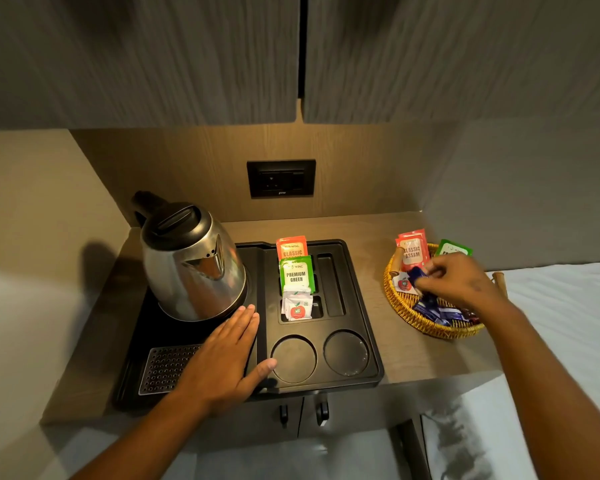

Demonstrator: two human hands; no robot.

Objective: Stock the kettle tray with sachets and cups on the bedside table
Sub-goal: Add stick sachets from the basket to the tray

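1. The right hand (pixel 461 282) is reaching into the wicker basket (pixel 406 308), its fingers (pixel 433 271) pinching a dark blue sachet (pixel 417 276).
2. The kettle tray (pixel 361 289) is lying to the left of that hand; its long empty slot (pixel 331 284) is running front to back, just beside the filled sachet compartments.
3. The left hand (pixel 222 358) is resting flat and open on the tray.
4. Both cup wells (pixel 346 353) are sitting empty on the wood-grain table (pixel 413 358) beside a white bed (pixel 561 306).
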